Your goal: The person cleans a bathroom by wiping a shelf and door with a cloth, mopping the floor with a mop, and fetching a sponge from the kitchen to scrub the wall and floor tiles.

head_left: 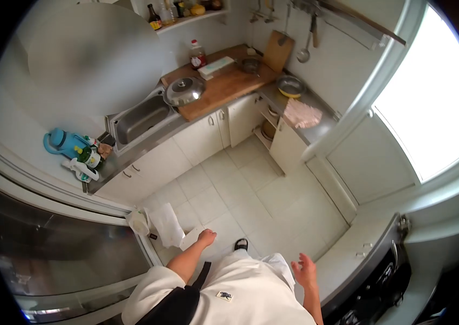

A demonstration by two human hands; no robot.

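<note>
My left hand (206, 237) hangs in front of my body, its fingers curled into a loose fist with nothing showing in them. Just beyond it, low down by the glass door frame, are a white sheet-like thing (167, 225) and a pale bin (139, 222). On the other side my right hand (305, 268) is held out with fingers apart and holds nothing. The nearest thing to it is a white cabinet (343, 262) under the black stove (370, 295). One dark sandal (241, 245) shows on the tiled floor.
Along the far wall, a counter bears a sink (144, 120), a domed metal lid (184, 91), a wooden board (224, 81) and a red-capped bottle (197, 55). Cleaning bottles (87, 157) stand left. A cabinet door (287, 146) juts open near the corner. A pink cloth (302, 114) lies right.
</note>
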